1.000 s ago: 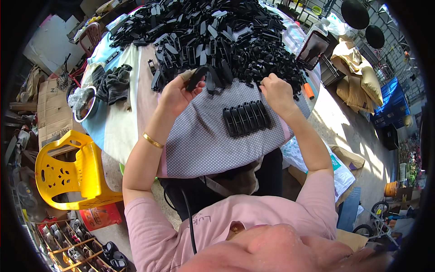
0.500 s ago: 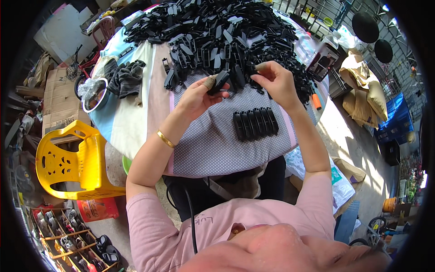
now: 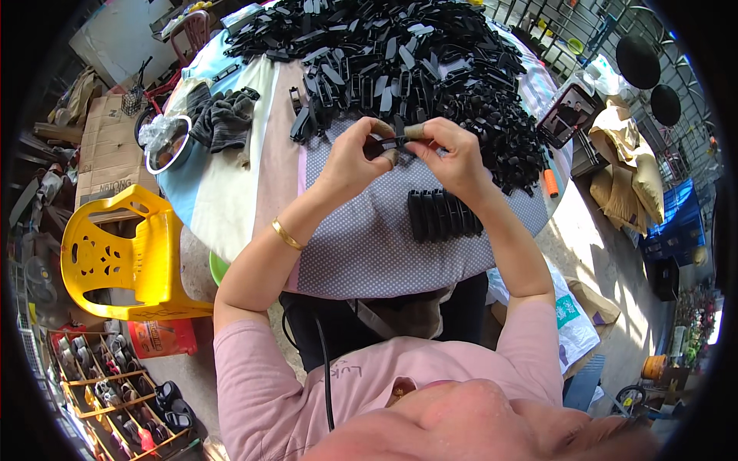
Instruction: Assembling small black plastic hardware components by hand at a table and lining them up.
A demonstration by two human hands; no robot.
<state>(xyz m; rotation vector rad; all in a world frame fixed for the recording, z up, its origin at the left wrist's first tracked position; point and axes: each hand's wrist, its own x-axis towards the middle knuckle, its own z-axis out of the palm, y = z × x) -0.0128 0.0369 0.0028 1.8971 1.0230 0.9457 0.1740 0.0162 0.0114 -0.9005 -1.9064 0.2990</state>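
Right at the fingertips: the left hand (image 3: 357, 157) has its fingers narrowed around a black piece (image 3: 393, 142), and the right hand (image 3: 453, 154) meets its other end, thumb and forefinger close together; whether they pinch a small part or merely press, I can't tell. Wraps cover some fingertips.

Just nearer the body from the right fingers, a short row of black pieces (image 3: 444, 215) stands side by side on the cloth-covered bench (image 3: 369, 269), and that looks like the finished share. One in hand, then, and the bulk left: just beyond the fingers, the big heap of long black parts (image 3: 384, 69) spreads wide, with a pile of smaller black parts (image 3: 496, 131) off their right. Early going, by the look of it!

Farther left of the fingers, dark gloves (image 3: 221, 119); well off right, a propped phone (image 3: 567, 115).
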